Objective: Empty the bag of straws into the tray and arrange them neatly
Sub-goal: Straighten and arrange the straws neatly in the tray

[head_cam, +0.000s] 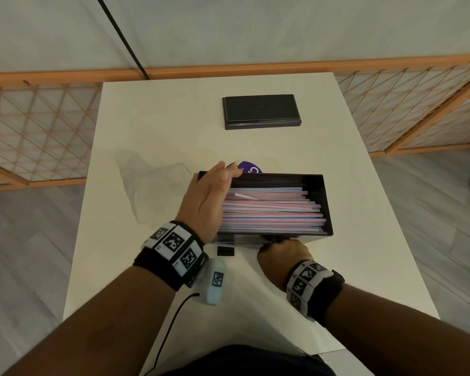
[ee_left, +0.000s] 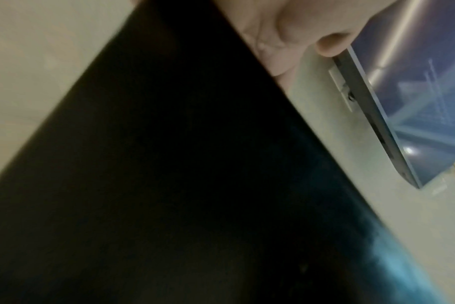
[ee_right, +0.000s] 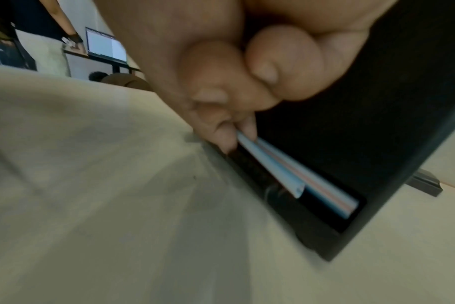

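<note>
Pinching two stray straws (ee_right: 286, 174) at the black tray's (head_cam: 326, 202) six o'clock wall, your right hand (head_cam: 281, 256) should lift them over; left hand (head_cam: 209, 198), fingers flat, steadies the nine o'clock end.

Black lid (head_cam: 261, 112) and purple disc (head_cam: 248, 168) on white table (head_cam: 147, 126)

Legible text: 1 white letter "C" on the purple round label (head_cam: 248, 168) behind the tray (head_cam: 326, 202); wristband markers carry patterns only, nothing readable.
</note>
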Demonstrator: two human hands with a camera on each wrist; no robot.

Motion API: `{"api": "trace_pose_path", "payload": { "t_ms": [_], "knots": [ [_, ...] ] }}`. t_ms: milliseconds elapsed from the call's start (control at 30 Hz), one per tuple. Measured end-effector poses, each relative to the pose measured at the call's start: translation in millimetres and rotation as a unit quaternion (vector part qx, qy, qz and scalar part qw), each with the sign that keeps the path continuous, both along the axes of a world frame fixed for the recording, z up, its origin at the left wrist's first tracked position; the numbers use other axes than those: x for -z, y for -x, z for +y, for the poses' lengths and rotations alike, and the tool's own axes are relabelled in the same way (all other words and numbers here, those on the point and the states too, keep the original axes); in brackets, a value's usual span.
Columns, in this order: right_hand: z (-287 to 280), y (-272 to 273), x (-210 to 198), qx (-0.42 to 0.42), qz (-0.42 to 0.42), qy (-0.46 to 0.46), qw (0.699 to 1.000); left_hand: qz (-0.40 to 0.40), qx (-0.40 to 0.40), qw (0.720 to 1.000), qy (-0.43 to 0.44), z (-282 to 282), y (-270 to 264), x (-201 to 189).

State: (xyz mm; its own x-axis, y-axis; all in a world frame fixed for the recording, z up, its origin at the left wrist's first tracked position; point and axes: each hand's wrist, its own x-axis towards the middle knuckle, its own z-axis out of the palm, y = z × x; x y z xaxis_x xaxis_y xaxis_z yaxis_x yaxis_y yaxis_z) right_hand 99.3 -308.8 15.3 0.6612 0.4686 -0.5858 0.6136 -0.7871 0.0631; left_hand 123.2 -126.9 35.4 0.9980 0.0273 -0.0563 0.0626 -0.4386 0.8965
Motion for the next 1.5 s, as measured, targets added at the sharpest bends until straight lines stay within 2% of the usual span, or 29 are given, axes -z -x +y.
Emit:
{"api": "trace_pose_path", "payload": {
  "t_ms": [100, 167, 233, 333, 367, 433, 533, 767, 833, 967, 1067, 1200, 1333, 1400, 1500],
  "knots": [
    [-9, 5, -26, -0.025, 0.022, -0.003, 0.999, -0.002, -0.077, 0.992, 0.103, 8, -1, -7],
    [-19, 9, -45, -0.022, 0.016, -0.007, 1.0, -0.003, -0.125, 0.986, 0.105, 13, 0, -17],
    [-25, 9, -75, -0.027, -0.016, -0.014, 0.999, -0.023, -0.135, 0.99, 0.018, 17, -1, -25],
    [-38, 2, -104, -0.019, -0.121, -0.08, 0.989, -0.053, -0.066, 0.981, -0.175, 18, -5, -29],
    [-37, -2, -116, -0.017, -0.129, -0.068, 0.989, -0.032, -0.035, 0.976, -0.212, 16, -7, -32],
    [-30, -14, -136, -0.014, -0.114, -0.007, 0.993, 0.037, 0.012, 0.972, -0.234, 11, -14, -39],
    [-27, -29, -136, -0.003, -0.098, 0.043, 0.994, 0.1, 0.028, 0.974, -0.2, 5, -22, -46],
    [-11, -39, -117, -0.036, -0.091, 0.029, 0.995, 0.101, -0.018, 0.98, -0.172, 12, -31, -61],
    [-3, -40, -115, -0.038, -0.079, 0.029, 0.996, 0.111, -0.005, 0.973, -0.204, 10, -33, -61],
    [13, -43, -109, -0.035, -0.066, 0.025, 0.997, 0.152, 0.057, 0.935, -0.314, -8, -33, -53],
    [13, -45, -107, -0.025, -0.057, 0.001, 0.998, 0.152, 0.056, 0.926, -0.342, -18, -34, -43],
    [-1, -53, -103, 0.03, -0.082, -0.034, 0.996, 0.125, 0.024, 0.937, -0.326, -13, -30, -44],
    [-15, -61, -93, 0.108, -0.112, -0.112, 0.981, 0.084, -0.023, 0.968, -0.236, 17, -25, -60],
    [-17, -64, -90, 0.121, -0.117, -0.146, 0.975, 0.07, -0.038, 0.977, -0.197, 34, -22, -67],
    [-12, -66, -85, 0.109, -0.103, -0.18, 0.972, 0.077, -0.022, 0.975, -0.206, 46, -20, -63]
  ]
}}
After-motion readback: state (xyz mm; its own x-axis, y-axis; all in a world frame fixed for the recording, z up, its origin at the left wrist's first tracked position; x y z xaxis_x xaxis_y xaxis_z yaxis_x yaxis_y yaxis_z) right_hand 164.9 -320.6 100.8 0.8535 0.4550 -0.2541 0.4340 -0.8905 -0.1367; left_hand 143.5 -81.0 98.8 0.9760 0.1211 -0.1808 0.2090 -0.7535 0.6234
